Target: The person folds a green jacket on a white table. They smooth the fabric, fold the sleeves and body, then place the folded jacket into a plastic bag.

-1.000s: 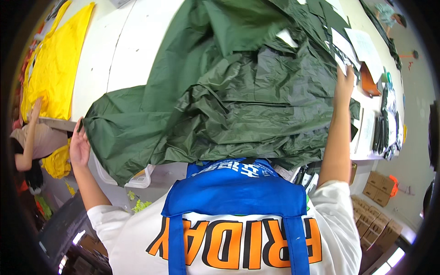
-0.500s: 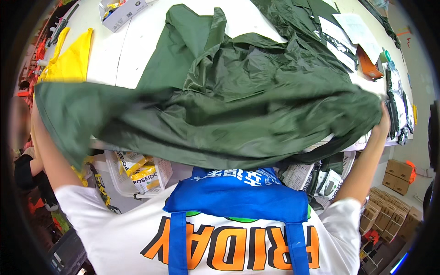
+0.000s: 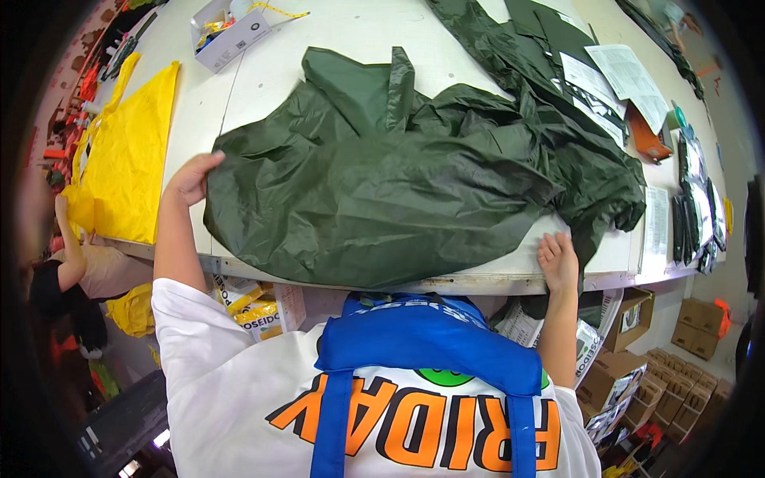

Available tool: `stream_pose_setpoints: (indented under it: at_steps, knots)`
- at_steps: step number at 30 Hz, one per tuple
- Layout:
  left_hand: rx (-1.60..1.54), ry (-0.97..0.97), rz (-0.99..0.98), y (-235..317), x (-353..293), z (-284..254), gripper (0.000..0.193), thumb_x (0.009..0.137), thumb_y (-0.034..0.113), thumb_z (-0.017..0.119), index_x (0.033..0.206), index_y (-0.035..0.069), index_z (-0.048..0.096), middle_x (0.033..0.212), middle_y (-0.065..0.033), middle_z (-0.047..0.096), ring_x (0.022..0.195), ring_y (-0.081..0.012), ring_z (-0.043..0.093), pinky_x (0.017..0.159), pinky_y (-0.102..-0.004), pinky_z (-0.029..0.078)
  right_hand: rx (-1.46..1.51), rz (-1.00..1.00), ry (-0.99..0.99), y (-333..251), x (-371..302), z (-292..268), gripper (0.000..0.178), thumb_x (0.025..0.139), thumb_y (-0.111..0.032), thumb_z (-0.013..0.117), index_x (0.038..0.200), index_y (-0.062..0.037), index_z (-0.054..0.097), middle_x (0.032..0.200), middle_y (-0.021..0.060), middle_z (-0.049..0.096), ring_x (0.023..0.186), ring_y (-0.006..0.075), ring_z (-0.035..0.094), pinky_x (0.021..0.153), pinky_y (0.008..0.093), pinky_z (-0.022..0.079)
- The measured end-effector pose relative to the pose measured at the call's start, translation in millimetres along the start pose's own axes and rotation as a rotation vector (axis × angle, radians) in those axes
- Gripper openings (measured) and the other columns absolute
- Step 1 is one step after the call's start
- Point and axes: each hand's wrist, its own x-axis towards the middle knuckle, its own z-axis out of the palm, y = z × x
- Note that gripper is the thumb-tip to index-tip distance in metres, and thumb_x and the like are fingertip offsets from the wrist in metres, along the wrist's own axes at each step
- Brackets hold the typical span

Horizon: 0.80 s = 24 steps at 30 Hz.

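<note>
A dark green waterproof garment (image 3: 382, 207) lies bunched and wrinkled across the white table, its near edge curving close to the front. At its left edge is my left hand (image 3: 194, 178), fingers closed with the fabric edge apparently pinched at the tips. Beyond the table's front edge on the right, my right hand (image 3: 557, 256) is held palm up with fingers loosely bent and apart. Nothing is in it, and the garment's hanging right part is just beside it. A narrow upright flap of fabric shows at the garment's far side.
Another person handles a yellow garment (image 3: 131, 159) at the left. A white box (image 3: 231, 38) of small items stands at the far left. More dark green material, paper sheets (image 3: 628, 76) and packed bags (image 3: 695, 199) lie on the right. Cartons (image 3: 701, 327) stand lower right.
The stretched garment has come down onto the table and its left end has drawn inward. My left hand moved right; my right hand let go and moved left and nearer.
</note>
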Motion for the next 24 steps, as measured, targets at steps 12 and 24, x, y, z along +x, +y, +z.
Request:
stream_pose_setpoints:
  at_steps: [12, 24]
  knots:
    - [0.044, 0.383, 0.326, -5.9, -84.5, 3.2, 0.042, 0.086, 0.016, 0.064, 0.123, 0.001, 0.051, 0.108, -0.0056, 0.064, 0.094, -0.0170, 0.062, 0.087, -0.0315, 0.049, 0.233, -0.716, 0.244, -154.4, 19.3, -20.3, 0.013, 0.091, -0.017, 0.062, 0.088, -0.0047, 0.058, 0.076, 0.0007, 0.060, 0.052, 0.0074, 0.045, 0.046, 0.0207, 0.035]
    - [0.373, 0.744, 0.678, 216.2, -193.8, 35.3, 0.064, 0.088, 0.039, 0.061, 0.142, 0.014, 0.037, 0.138, -0.0013, 0.046, 0.093, -0.0101, 0.056, 0.080, -0.0270, 0.045, 0.131, -1.122, -0.103, -470.6, 16.9, -31.3, 0.016, 0.094, -0.014, 0.052, 0.087, -0.0031, 0.059, 0.078, 0.0084, 0.061, 0.066, 0.0170, 0.055, 0.063, 0.0299, 0.046]
